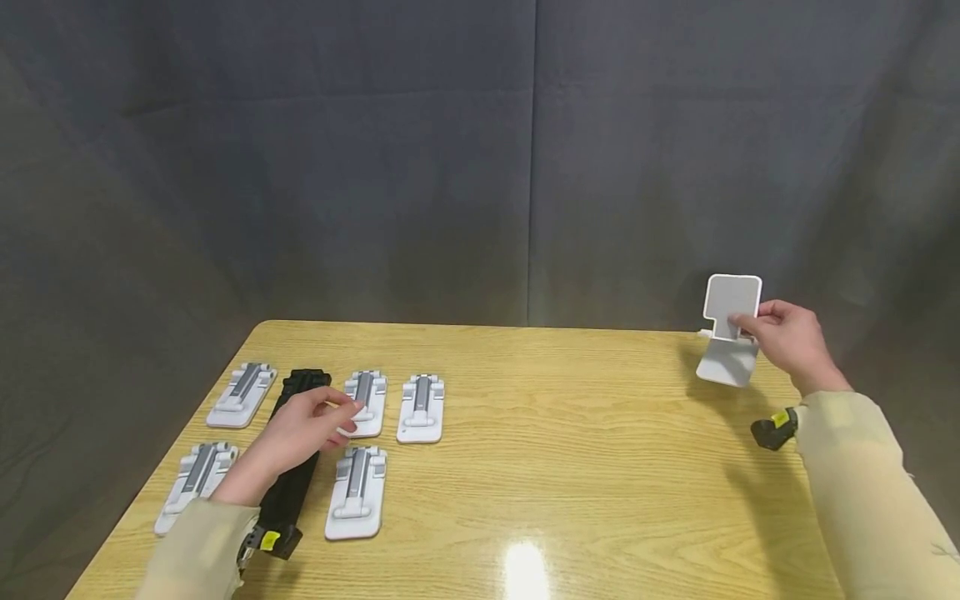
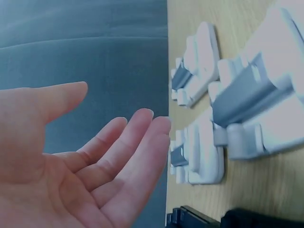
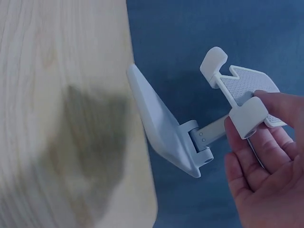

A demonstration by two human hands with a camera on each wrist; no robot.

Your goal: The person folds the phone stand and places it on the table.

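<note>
My right hand [image 1: 797, 340] pinches an unfolded white phone stand [image 1: 731, 302] by its grey-padded upper plate, at the far right. In the right wrist view the stand's base [image 3: 159, 121] tilts in the air near the table edge, joined to the plate by a grey arm. Over at the left, my left hand [image 1: 300, 429] hovers with loosely bent fingers and holds nothing. Folded white phone stands lie around it: one [image 1: 367, 421] just past its fingertips, another [image 1: 356, 496] nearer me. Black items [image 1: 296, 483] in a row are partly hidden beneath that forearm.
More folded white stands lie flat: one [image 1: 422, 408] right of the left-hand group, others [image 1: 242, 396] along the table's left side. The wooden table [image 1: 570, 433] ends at a dark grey curtain [image 1: 420, 183] behind.
</note>
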